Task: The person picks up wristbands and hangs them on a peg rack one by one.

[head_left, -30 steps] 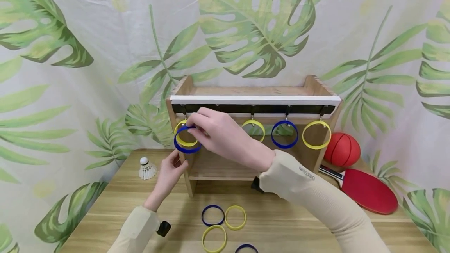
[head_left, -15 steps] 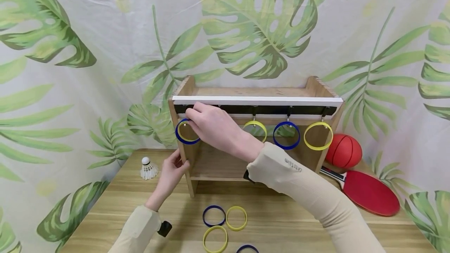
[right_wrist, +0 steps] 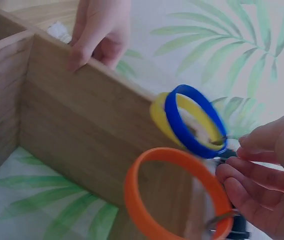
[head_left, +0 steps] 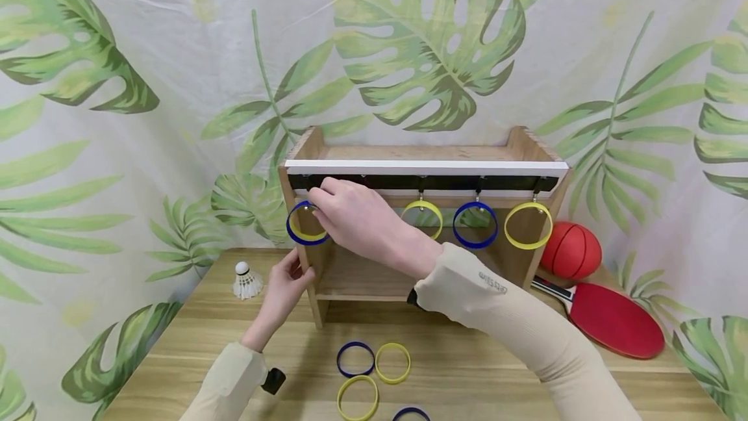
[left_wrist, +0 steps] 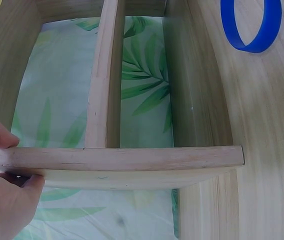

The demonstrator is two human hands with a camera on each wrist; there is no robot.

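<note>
In the head view, my right hand [head_left: 365,223] is raised at the left end of the black hook strip [head_left: 450,183]. Beside its fingertips a blue silicone wristband [right_wrist: 179,120] and a yellow wristband [right_wrist: 161,117] hang together at one hook. In the right wrist view, no finger is curled round either band. An orange wristband [right_wrist: 133,192] hangs nearer that camera; the right hand hides it from the head view. My left hand [head_left: 283,288] grips the left side panel of the wooden shelf [left_wrist: 132,159], thumb on one face and fingers on the other.
Yellow [head_left: 552,226] and blue [head_left: 495,229] wristbands hang farther right. Several loose bands, including a yellow one [head_left: 376,401], lie on the table [head_left: 491,382]. A shuttlecock [head_left: 247,282] stands left; a red ball [head_left: 571,251] and table tennis bat [head_left: 616,320] are right.
My right hand has brought the blue wristband up and back to the leftmost hook, where it now hangs with the yellow one. The left hand has stayed on the shelf panel.
</note>
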